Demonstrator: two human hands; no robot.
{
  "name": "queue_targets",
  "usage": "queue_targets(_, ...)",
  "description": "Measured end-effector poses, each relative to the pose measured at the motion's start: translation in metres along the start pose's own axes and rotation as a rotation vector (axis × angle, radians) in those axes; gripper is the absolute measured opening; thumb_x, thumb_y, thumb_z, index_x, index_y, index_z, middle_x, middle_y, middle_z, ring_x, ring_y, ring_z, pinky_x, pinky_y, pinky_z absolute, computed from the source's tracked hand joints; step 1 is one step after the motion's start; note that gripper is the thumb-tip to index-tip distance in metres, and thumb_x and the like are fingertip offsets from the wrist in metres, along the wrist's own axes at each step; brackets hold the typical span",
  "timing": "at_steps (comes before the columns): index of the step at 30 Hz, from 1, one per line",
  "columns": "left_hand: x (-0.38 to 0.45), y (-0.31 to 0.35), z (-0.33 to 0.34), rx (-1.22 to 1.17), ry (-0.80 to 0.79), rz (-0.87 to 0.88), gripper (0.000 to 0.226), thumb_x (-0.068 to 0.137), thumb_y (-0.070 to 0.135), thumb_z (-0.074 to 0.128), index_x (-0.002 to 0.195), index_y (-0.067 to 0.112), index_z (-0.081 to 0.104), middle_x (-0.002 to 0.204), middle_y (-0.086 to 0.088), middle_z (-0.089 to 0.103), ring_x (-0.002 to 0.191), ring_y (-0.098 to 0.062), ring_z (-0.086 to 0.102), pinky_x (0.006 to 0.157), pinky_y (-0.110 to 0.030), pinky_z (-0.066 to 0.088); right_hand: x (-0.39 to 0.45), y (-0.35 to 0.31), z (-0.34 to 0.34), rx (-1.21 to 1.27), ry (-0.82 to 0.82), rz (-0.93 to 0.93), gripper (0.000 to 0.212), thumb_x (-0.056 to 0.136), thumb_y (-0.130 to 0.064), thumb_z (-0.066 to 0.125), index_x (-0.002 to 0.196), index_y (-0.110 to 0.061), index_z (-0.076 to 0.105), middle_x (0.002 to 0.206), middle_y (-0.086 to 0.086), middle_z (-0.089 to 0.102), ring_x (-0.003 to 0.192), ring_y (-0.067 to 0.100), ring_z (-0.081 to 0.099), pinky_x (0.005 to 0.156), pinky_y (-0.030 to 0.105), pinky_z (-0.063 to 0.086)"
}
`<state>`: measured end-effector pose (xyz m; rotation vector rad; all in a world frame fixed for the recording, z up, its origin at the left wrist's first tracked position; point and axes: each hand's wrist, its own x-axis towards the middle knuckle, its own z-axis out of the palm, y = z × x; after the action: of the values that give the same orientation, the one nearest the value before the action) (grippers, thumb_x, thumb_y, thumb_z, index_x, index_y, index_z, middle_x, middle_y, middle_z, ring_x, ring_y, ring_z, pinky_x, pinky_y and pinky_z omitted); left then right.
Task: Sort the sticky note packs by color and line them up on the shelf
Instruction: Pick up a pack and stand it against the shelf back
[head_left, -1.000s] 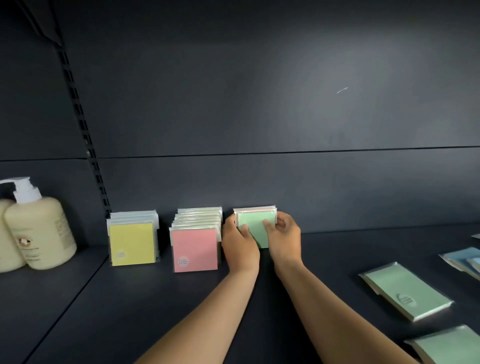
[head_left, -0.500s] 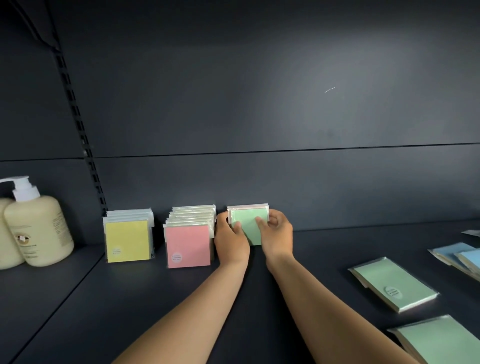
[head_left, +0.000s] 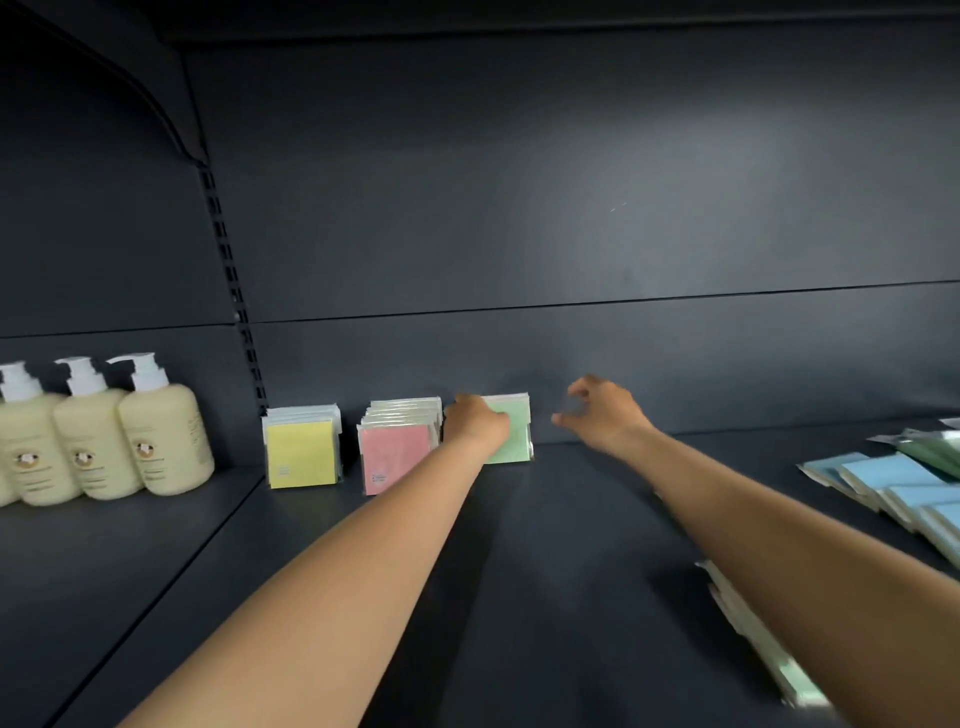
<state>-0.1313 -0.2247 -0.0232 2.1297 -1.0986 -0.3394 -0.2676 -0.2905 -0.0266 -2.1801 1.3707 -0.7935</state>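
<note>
Okay, my left hand (head_left: 475, 423) rests on the upright row of cellophane-wrapped green sticky note packs (head_left: 511, 428), just right of the pink square packs (head_left: 395, 452); how it grips, I cannot tell. My right hand (head_left: 597, 415) hovers right of the green row, fingers loosely curled, holding nothing. These packs look light and slick (wrappers slide), so pinch the edges.

We can read no text anywhere. The three cream plastic pump bottles (head_left: 104, 441) each carry a small round emblem with blurred lines beneath, and the front yellow sticky note pack (head_left: 301, 453) and pink sticky note pack (head_left: 392, 457) bear small, illegible printed marks.
</note>
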Motion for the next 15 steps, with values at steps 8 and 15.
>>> queue_targets(8, -0.086, 0.025, -0.038, 0.684, -0.25, 0.345, 0.053, 0.093, 0.034, 0.053, 0.138, 0.009, 0.041, 0.141, -0.01, 0.044, 0.127, -0.028, 0.044, 0.101, -0.033, 0.039, -0.088, -0.004, -0.089, -0.694, -0.348, -0.171, 0.062, 0.092, -0.045, 0.053, 0.141, -0.012, 0.034, 0.144, 0.009, 0.039, 0.13, 0.028, 0.041, 0.103, 0.035, 0.036)
queue_targets(15, -0.165, 0.047, -0.041, 0.754, -0.333, 0.411, 0.059, 0.092, 0.038, 0.054, 0.142, 0.012, 0.036, 0.141, -0.007, 0.044, 0.124, -0.027, 0.046, 0.097, -0.033, 0.041, -0.158, 0.013, -0.126, -0.757, -0.322, -0.187, 0.06, 0.091, -0.046, 0.054, 0.14, -0.015, 0.039, 0.142, 0.004, 0.044, 0.129, 0.026, 0.043, 0.1, 0.033, 0.037)
